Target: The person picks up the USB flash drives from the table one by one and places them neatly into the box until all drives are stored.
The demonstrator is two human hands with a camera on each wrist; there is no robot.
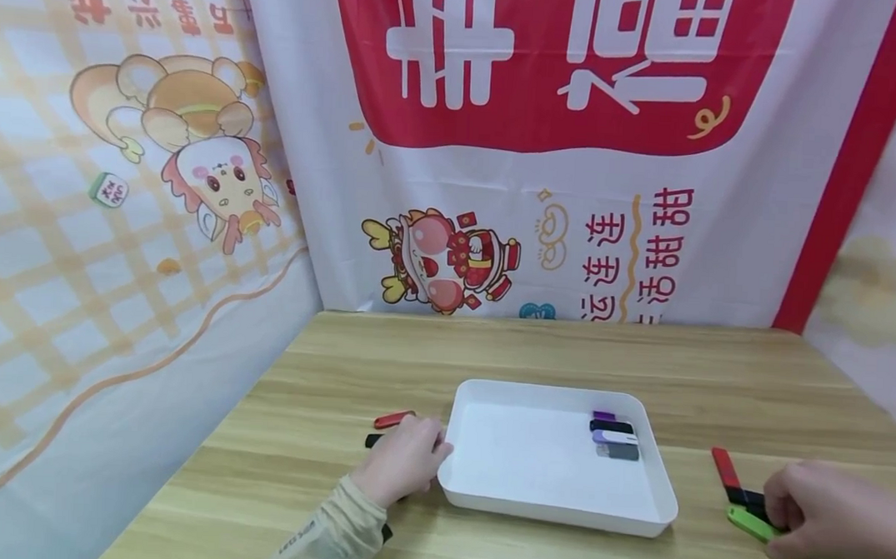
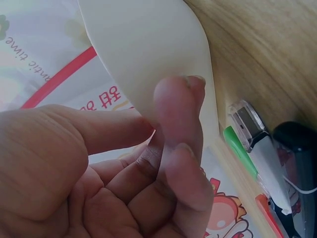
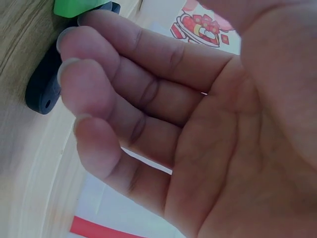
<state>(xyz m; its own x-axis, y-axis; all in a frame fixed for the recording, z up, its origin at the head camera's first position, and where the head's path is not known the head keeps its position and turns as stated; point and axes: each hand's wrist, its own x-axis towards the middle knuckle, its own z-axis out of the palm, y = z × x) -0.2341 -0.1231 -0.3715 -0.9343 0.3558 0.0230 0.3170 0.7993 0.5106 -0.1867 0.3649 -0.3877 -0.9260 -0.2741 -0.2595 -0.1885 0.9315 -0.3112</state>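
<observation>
My left hand [image 1: 408,459] pinches the left rim of a white tray [image 1: 531,507] between thumb and fingertips, as the left wrist view shows up close. Inside the tray, along its right side, lie several USB flash drives: a purple one [image 1: 604,415], a black one, a lavender-and-white one [image 1: 615,437] and a grey one [image 1: 624,452]. Right of the tray, my right hand [image 1: 831,513] reaches down to the table, fingers loosely bent. Its fingertips are right at a black flash drive [image 3: 43,89], beside a green one [image 1: 751,524]. A red flash drive [image 1: 725,468] lies just beyond.
Left of the tray, around my left hand, lie more flash drives, among them a red one [image 1: 393,419], a black one [image 1: 372,440] and a green one [image 2: 240,151]. The wooden table [image 1: 550,351] ends at a printed cloth backdrop [image 1: 298,98], with cloth at both sides.
</observation>
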